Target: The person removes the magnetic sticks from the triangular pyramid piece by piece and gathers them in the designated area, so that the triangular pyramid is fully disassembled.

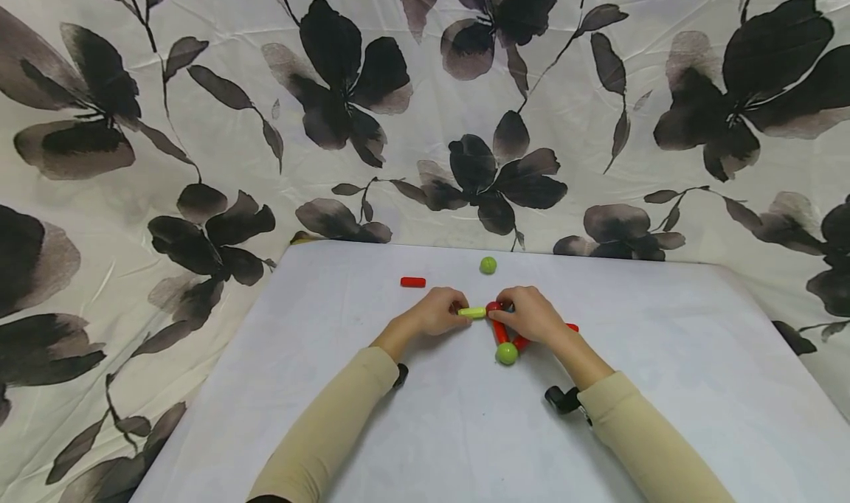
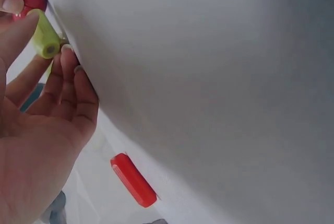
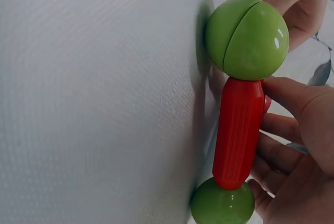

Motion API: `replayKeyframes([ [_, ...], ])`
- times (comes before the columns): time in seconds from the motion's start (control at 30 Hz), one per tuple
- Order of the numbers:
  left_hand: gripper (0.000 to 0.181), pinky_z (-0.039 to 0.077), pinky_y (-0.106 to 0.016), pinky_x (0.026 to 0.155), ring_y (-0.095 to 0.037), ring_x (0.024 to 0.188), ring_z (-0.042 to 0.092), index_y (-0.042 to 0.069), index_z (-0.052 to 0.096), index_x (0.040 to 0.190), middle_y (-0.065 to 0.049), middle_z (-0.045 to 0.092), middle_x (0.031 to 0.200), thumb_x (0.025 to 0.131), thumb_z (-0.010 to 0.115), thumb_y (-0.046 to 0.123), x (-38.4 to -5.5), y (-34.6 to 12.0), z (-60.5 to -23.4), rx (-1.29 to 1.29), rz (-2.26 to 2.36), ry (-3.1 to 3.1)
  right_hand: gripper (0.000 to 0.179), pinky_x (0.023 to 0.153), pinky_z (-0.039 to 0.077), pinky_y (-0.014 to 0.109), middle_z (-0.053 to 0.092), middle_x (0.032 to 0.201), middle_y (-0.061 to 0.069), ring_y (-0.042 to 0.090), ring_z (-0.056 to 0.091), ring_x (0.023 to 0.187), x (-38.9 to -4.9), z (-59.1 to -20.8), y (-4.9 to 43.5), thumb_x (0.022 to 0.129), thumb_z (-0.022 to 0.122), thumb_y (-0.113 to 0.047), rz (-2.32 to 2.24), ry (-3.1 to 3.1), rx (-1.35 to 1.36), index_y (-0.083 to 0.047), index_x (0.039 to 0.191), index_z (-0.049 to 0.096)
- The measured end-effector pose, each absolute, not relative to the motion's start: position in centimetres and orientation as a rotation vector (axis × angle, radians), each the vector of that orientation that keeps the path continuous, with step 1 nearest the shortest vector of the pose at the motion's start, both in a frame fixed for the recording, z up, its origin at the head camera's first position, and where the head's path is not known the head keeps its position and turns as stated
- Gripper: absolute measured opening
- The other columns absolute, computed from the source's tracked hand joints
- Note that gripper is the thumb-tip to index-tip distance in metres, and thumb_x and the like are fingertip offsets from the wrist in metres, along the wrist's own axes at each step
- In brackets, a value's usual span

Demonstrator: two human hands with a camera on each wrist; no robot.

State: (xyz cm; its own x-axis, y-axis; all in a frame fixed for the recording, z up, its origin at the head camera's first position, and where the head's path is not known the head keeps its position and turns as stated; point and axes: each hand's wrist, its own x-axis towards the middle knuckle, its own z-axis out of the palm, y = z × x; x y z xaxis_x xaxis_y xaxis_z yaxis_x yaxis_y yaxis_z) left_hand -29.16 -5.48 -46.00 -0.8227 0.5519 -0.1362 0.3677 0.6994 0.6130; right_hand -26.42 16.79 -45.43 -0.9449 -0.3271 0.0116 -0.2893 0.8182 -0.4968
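Between the thumb and fingers of my left hand (image 1: 438,313) is a yellow-green rod (image 1: 473,313), its far end right at a red ball (image 1: 493,309). My right hand (image 1: 531,317) grips that red ball from the other side. A red rod (image 1: 499,332) runs from the red ball down to a green ball (image 1: 507,353). In the right wrist view another red rod (image 3: 239,130) joins the nearer green ball (image 3: 248,38) to a second green ball (image 3: 223,203), alongside my right fingers. The head view shows that second ball hidden behind my right hand.
A loose red rod (image 1: 413,282) lies on the white tabletop (image 1: 319,414), beyond my left hand. Farther back sits a single green ball (image 1: 488,265). A red rod end (image 1: 572,327) pokes out past my right wrist. Flowered cloth (image 1: 372,193) hangs behind the table.
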Motion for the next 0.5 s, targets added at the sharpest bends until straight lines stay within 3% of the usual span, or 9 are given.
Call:
replayKeyframes([
  [0.5, 0.016, 0.046, -0.024, 0.077, -0.012, 0.083, 0.055, 0.005, 0.077, 0.100, 0.001, 0.067, 0.085, 0.092, 0.078, 0.019, -29.45, -5.50, -45.80, 0.708, 0.869, 2.599, 0.025, 0.089, 0.053, 0.046, 0.075, 0.098, 0.007, 0.021, 0.065, 0.090, -26.61, -45.58, 16.93, 0.094, 0.076, -0.025, -0.849, 2.899, -0.547, -0.004, 0.108, 0.076],
])
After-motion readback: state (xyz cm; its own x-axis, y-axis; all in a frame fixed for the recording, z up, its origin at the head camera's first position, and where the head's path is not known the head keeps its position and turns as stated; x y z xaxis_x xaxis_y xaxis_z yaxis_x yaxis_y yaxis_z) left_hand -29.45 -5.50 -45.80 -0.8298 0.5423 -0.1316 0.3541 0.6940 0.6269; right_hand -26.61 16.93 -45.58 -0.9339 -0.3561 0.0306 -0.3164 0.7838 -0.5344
